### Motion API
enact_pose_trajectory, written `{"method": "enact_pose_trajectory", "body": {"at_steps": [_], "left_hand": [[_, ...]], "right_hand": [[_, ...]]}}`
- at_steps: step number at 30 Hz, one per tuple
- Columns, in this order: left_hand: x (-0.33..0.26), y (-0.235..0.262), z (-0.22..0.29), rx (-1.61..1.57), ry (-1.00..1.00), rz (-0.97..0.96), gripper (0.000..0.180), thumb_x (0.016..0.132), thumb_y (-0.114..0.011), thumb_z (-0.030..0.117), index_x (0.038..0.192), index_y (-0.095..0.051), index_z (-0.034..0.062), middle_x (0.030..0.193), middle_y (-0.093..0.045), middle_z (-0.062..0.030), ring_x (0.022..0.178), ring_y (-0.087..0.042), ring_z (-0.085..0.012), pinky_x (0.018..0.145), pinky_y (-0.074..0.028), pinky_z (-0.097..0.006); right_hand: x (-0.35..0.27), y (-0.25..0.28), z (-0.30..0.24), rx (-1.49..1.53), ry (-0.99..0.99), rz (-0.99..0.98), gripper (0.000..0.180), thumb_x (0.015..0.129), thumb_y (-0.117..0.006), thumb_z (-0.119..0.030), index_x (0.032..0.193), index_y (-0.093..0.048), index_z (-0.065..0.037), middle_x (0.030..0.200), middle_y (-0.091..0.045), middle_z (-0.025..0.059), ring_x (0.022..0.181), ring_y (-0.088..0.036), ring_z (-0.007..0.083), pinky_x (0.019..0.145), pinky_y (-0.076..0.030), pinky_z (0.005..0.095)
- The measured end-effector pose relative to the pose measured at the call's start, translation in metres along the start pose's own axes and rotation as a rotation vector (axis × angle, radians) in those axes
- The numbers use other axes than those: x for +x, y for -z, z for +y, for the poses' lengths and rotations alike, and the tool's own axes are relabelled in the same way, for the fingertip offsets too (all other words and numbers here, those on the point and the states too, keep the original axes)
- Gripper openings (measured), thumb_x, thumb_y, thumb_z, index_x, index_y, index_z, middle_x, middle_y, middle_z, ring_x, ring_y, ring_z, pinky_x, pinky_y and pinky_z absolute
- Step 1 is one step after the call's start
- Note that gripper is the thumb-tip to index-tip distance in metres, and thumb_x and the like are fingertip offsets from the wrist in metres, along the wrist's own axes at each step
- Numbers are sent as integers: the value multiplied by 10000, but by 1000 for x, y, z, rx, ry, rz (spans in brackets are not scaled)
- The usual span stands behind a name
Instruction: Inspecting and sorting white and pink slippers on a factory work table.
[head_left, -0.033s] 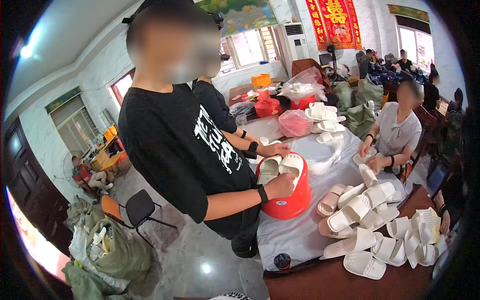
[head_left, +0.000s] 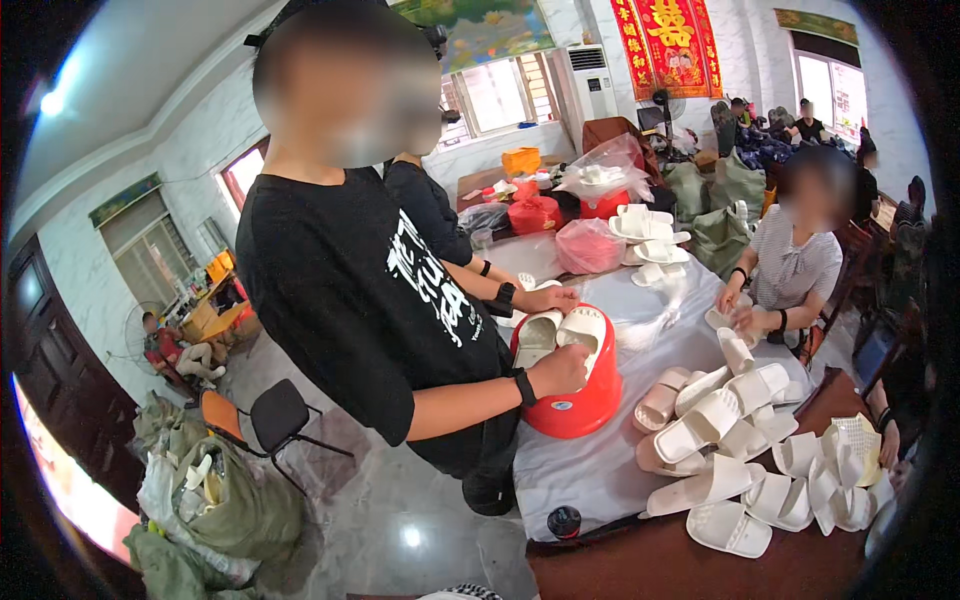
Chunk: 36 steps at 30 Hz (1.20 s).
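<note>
Nearest, along the lower rim, bare dark brown wooden tabletop (head_left: 620, 572) with a small black round cap (head_left: 563, 521) at its edge. Just beyond, a loose heap of white foam slippers (head_left: 715, 470) spread over a white cloth table cover (head_left: 590, 470), some overlapping, some apart. At the right rim, a hand (head_left: 888, 447) beside a pale perforated slipper (head_left: 852, 448); owner unclear, grip impossible to tell, and none of the wearer's own hands surely in view. On the floor to the left, stuffed green sacks (head_left: 235, 505) and a black folding chair (head_left: 280, 415). Further in, a red round plastic bucket (head_left: 580, 410) on the cloth, left of the heap, with two white slippers upright inside. Blocking the left side of the table, a standing person in a black printed T-shirt (head_left: 350, 300): nearer hand (head_left: 558, 370) closed over the bucket's near rim, forearm level, black wristband; farther hand (head_left: 548, 298) resting at the far rim, fingers curled. Across the table, a seated person's hands (head_left: 735, 315) together on one slipper. Beyond, pink plastic bags (head_left: 588, 245) and more slippers.
</note>
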<state>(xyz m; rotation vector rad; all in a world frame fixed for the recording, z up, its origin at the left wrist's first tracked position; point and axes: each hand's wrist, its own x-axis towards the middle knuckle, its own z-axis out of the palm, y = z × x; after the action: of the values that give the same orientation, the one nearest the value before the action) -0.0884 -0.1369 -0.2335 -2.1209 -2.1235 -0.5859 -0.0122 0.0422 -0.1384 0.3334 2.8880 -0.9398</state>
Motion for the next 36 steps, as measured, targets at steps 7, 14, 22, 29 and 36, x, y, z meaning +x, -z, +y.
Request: {"method": "enact_pose_trajectory", "body": {"at_steps": [7, 14, 22, 29, 36], "left_hand": [[-2, -21, 2, 48, 19, 4, 453, 883, -369, 267, 1314, -503, 225, 1398, -473, -25, 1263, -429, -253, 1071, -241, -504], [1, -30, 3, 11, 20, -15, 468, 844, -406, 318, 1289, -515, 223, 1417, -454, -14, 1270, -407, -248, 1084, -226, -503], [2, -23, 2, -25, 61, -61, 429, 834, -423, 309, 1236, -536, 209, 1424, -447, -12, 1285, -394, -256, 1083, -240, -495], [2, 1, 0, -70, 57, -87, 468, 816, -465, 284, 1264, -535, 165, 1418, -464, -43, 1323, -374, -257, 1084, -243, -500], [12, 21, 0, -122, 53, -310, 593, 772, -549, 321, 1323, -533, 103, 1433, -461, -55, 1346, -333, -274, 1082, -238, -531]], "right_hand": [[-1, -4, 8, -16, 0, 1, 229, 930, -579, -186, 1031, -575, 20, 963, -620, 244, 854, -613, 403, 747, -503, 440], [-4, -4, 11, 7, -12, 20, 211, 930, -577, -164, 1028, -578, 23, 972, -624, 246, 863, -617, 406, 752, -505, 442], [-4, -5, 13, -9, -54, -32, 255, 936, -556, -160, 1101, -574, 34, 1022, -614, 269, 932, -603, 427, 804, -492, 456], [-1, 6, 7, 86, -59, -108, 262, 938, -540, -148, 1130, -562, 28, 1050, -608, 268, 974, -587, 432, 833, -479, 470], [-6, -8, 20, 61, -31, -28, 227, 913, -567, -135, 1084, -563, 13, 1015, -617, 259, 939, -582, 435, 813, -474, 485]]}}
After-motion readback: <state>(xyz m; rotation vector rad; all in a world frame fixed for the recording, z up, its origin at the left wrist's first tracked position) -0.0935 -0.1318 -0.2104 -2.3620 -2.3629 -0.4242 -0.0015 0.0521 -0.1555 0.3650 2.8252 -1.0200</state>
